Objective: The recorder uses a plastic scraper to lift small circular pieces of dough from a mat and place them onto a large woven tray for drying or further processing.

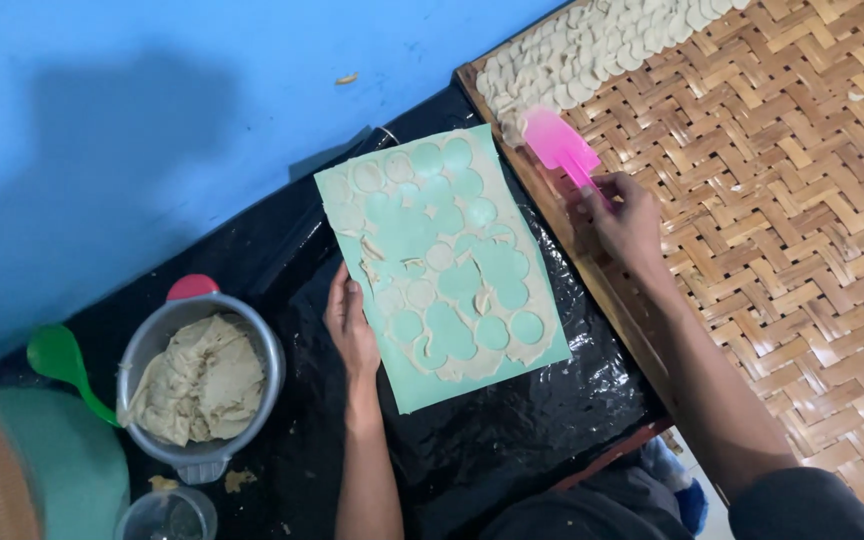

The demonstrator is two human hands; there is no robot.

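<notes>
Black plastic sheeting (512,420) covers the work surface, with a blue wall (152,100) behind it. On the sheeting I see a pale green mat (407,385) carrying a thin sheet of dough (407,255), punched through with round holes where discs have been cut out — ragged scraps and a few loose rounds lie on it.

My left hand (350,320) lies flat against the mat's left edge, fingers extended and together, thumb on the mat; it grips nothing, only presses there. My right hand (632,222) is closed around the handle of a pink spatula (560,142), its blade pointing up and away, lying at the near edge of the heap of cut dough rounds (592,45).

Those rounds sit in an overlapping band along the far side of a woven bamboo tray (792,200), which lies just right of the mat, its wooden rim touching the black sheeting.

Left of the mat — a metal bowl (267,345) with a red tab on its rim, holding a crumpled lump of dough. A green spoon (62,362) rests beside it. Near the lower edge stands a small clear cup (167,515), and a basket rim shows at the far left corner.
</notes>
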